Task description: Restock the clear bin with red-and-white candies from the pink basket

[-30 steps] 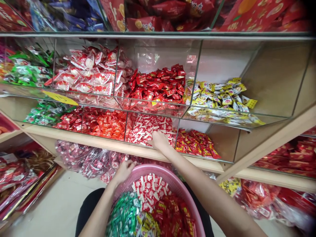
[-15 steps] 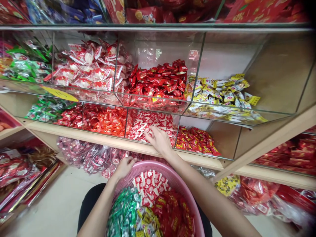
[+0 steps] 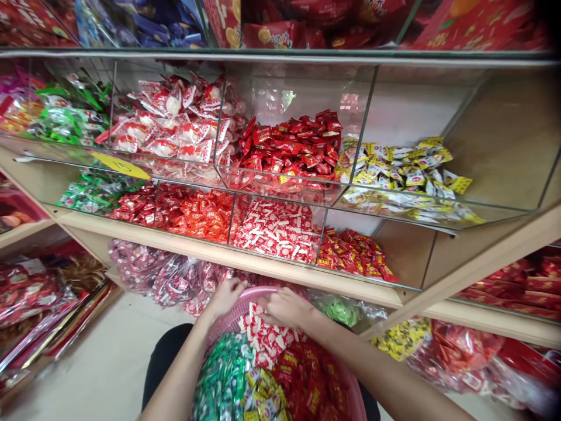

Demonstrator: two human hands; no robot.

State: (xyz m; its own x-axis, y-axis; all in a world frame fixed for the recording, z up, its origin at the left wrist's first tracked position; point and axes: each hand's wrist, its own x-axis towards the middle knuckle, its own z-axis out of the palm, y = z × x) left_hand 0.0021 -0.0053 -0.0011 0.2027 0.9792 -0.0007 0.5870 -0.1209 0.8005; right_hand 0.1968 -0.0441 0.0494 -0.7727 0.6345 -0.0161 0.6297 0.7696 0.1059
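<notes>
A pink plastic basket (image 3: 256, 292) sits at my lap, filled with wrapped candies sorted by colour. Red-and-white candies (image 3: 268, 345) lie at its far side, green ones (image 3: 225, 374) at left, yellow-and-white ones (image 3: 263, 394) at front, dark red ones (image 3: 313, 380) at right. My left hand (image 3: 227, 299) grips the basket's far left rim. Over the red-and-white candies, beside the far rim, my right hand (image 3: 287, 309) is closed with fingers curled down; what they hold, if anything, is hidden. Ahead, a clear-fronted bin holds more red-and-white candies (image 3: 276, 231).
Neighbouring low bins hold orange-red candies (image 3: 205, 216) and red-and-yellow candies (image 3: 357, 254). A wooden shelf edge (image 3: 193, 251) runs just beyond the basket. Above are glass-divided bins with red candies (image 3: 293, 146). Bagged candies (image 3: 175, 278) lie on the floor under the shelf.
My right hand has drawn back from the red-and-white candy bin to above the basket. My left hand stays on the rim. The view has shifted slightly left.
</notes>
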